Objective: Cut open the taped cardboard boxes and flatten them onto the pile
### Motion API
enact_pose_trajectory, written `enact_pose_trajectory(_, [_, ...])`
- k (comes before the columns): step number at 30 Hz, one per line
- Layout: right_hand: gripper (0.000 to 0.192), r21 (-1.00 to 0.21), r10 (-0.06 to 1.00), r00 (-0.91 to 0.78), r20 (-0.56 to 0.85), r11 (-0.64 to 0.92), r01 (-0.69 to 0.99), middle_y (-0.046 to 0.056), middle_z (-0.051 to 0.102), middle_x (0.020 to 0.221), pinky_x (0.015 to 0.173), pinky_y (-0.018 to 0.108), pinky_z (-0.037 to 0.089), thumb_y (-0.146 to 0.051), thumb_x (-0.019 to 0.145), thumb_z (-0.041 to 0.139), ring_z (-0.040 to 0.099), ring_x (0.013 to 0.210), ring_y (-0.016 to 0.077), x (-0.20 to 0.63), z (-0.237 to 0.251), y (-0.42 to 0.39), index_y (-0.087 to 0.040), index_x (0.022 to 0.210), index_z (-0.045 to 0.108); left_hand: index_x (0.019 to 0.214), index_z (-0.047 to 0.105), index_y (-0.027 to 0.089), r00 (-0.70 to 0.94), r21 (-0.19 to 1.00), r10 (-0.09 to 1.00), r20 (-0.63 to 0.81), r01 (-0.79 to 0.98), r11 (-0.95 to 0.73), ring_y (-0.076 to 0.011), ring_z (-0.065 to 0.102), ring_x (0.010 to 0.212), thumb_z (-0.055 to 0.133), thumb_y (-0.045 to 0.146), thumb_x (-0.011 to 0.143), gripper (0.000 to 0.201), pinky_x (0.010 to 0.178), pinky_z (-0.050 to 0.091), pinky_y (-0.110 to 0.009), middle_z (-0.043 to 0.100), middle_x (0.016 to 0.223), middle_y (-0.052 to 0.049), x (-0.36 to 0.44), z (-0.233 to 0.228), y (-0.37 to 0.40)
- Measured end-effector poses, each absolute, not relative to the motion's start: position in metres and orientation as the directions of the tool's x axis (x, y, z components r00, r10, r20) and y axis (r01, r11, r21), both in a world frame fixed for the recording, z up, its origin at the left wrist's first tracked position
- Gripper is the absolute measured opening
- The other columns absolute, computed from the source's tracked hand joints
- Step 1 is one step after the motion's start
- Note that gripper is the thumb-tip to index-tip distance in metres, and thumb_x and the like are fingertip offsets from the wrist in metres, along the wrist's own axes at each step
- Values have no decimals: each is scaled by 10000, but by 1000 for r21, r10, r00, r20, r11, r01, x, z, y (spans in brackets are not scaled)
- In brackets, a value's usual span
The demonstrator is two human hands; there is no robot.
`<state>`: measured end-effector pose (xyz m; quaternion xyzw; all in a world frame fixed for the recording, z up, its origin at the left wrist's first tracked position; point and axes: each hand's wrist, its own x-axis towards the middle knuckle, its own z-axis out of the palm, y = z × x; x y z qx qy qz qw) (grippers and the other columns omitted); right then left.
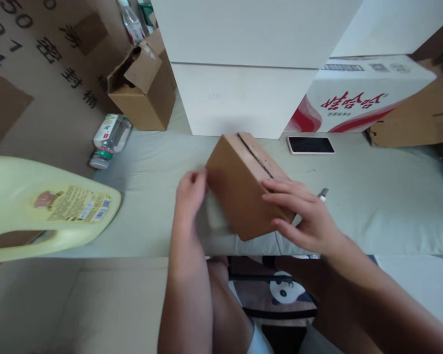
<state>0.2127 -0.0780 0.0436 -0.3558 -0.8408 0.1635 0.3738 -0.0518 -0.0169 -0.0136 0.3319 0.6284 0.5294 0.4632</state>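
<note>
A brown cardboard box point(239, 191) is tilted at an angle over the pale green cloth, with a dark seam running along its upper face. My left hand point(191, 191) has its fingers curled in at the box's left corner, thumb side against the cardboard. Across the right end lies my right hand point(304, 214), gripping it with fingers over the top edge and side. Just beyond the right hand, a slim tool with a metal tip point(323, 193), like a utility knife, is partly hidden by that hand.
A phone point(310, 145) lies behind on the cloth point(369, 196). White cartons point(239, 98) and a red-and-white carton point(362, 98) stand at the back. Leftward are an open small box point(147, 98), a plastic bottle point(110, 140) and a large yellow jug point(59, 206).
</note>
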Motion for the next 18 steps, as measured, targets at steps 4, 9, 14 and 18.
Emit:
enact_pose_trajectory(4, [297, -441, 519, -678, 521, 843, 307, 51, 788, 1265, 1096, 450, 512, -335, 944, 640, 718, 1240, 252, 183, 52, -90, -267, 1227, 702, 1133, 719, 296, -523, 962, 835, 168, -97, -255, -188, 658, 1071, 715, 412, 904, 256, 911, 495, -263, 704, 1158, -21, -48, 4, -17])
enact_pose_trajectory(9, [134, -523, 796, -230, 560, 555, 647, 28, 771, 815, 754, 394, 569, -270, 968, 547, 741, 777, 226, 217, 41, -110, -283, 993, 677, 862, 774, 232, -383, 978, 906, 181, -31, -209, -179, 629, 894, 740, 198, 751, 120, 828, 496, -246, 716, 921, -6, -41, 11, -20])
enact_pose_trajectory(14, [568, -149, 965, 211, -153, -234, 961, 63, 740, 724, 521, 331, 400, -555, 936, 553, 654, 566, 263, 274, 2, -120, -226, 1397, 601, 849, 756, 215, -402, 975, 892, 205, 3, -223, -162, 628, 831, 680, 175, 710, 164, 780, 503, -257, 712, 872, 1, -39, 6, -11])
enact_pose_trajectory(18, [542, -35, 914, 242, -324, -268, 963, 106, 768, 829, 612, 365, 444, -412, 943, 468, 699, 694, 297, 288, -14, -121, -233, 1436, 605, 856, 716, 222, -383, 963, 884, 269, 83, -257, -170, 640, 828, 659, 188, 701, 169, 781, 511, -285, 712, 873, 4, -38, -2, -3])
